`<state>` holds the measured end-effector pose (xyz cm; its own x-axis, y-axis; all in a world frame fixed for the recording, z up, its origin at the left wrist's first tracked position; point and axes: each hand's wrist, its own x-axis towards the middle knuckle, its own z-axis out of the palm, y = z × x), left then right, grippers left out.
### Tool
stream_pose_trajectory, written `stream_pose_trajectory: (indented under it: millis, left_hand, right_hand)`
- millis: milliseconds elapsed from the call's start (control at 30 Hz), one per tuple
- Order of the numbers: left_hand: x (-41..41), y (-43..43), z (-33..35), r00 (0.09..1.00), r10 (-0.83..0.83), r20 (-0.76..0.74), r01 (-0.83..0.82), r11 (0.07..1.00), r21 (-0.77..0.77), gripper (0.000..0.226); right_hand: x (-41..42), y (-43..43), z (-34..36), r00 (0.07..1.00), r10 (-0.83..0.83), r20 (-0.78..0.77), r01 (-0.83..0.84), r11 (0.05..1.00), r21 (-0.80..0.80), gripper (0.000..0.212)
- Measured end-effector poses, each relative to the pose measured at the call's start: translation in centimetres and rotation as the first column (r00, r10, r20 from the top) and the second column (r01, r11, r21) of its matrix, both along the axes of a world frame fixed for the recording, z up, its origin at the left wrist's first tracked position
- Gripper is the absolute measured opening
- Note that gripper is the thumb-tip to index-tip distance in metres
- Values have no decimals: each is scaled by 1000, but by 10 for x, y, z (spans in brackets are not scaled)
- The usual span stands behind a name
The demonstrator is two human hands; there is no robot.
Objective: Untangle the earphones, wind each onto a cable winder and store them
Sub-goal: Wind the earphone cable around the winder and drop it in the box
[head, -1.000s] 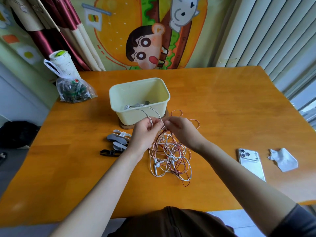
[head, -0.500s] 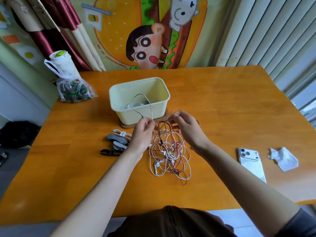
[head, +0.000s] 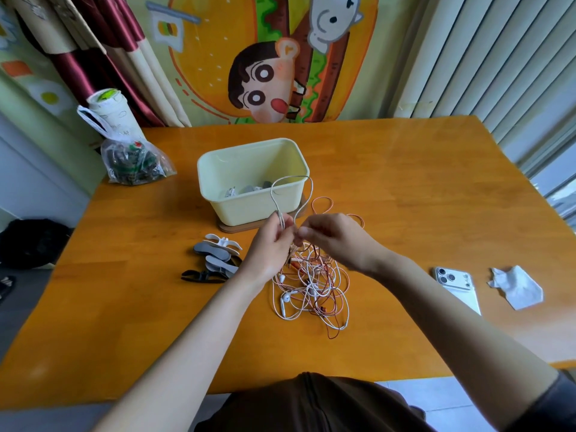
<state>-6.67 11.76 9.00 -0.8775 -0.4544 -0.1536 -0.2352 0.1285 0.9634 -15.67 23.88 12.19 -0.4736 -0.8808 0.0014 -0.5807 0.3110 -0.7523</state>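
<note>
Both forearms reach in from the near edge, meeting mid-table. Left hand (head: 271, 244): fingertips pinch a thin white cable loop (head: 291, 188) that arches up in front of the storage box (head: 249, 207), pale yellow smooth plastic, rounded rectangle. Right hand (head: 333, 241): fingers curled, pinching strands at the top of the earphone tangle (head: 311, 285), white and reddish wires heaped on the glossy wooden table (head: 405, 198). Left of the tangle: flat grey, white and black cable winders (head: 215, 260).
</note>
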Motion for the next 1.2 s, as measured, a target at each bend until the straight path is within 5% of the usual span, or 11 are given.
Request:
stream_pose_trajectory:
  millis: [200,267,333,433,533,633,733,900,1100,1200]
  left_hand:
    - [4,-15,-4,991,106,86,-109,994,31,20]
    - [2,-13,-4,993,90,81,-91,996,18,20]
    - [1,-12,-5,991,110,78,-111,994,10,18]
    - [2,-14,-8,984,136,113,-142,989,48,15]
    - [7,-22,-16,973,168,157,-179,982,60,16]
    - [11,-25,-19,970,173,170,-194,974,114,19]
    - [9,-21,-15,978,142,154,-158,983,98,19]
    - [7,-22,-3,984,155,90,-168,972,165,15]
    - [4,-15,6,985,159,59,-167,842,512,16]
    - [8,-19,3,985,119,125,-161,892,422,8]
  right_hand:
    - [6,7,11,882,-10,470,159,947,-278,30]
    - [7,5,9,935,-30,353,83,987,-137,36]
    - [7,2,1,997,0,78,-7,996,89,36]
    - [5,5,-12,999,-17,-43,19,998,66,21]
    - [2,9,-4,956,-131,261,175,973,-150,26]
    - [0,11,0,829,-79,553,294,903,-312,27]
    - [3,12,1,766,-3,642,261,915,-307,27]
    - [2,11,-9,987,46,155,-56,996,65,21]
    - [9,10,-22,959,155,-237,-19,871,492,26]
    - [2,14,-27,868,122,-481,141,869,475,28]
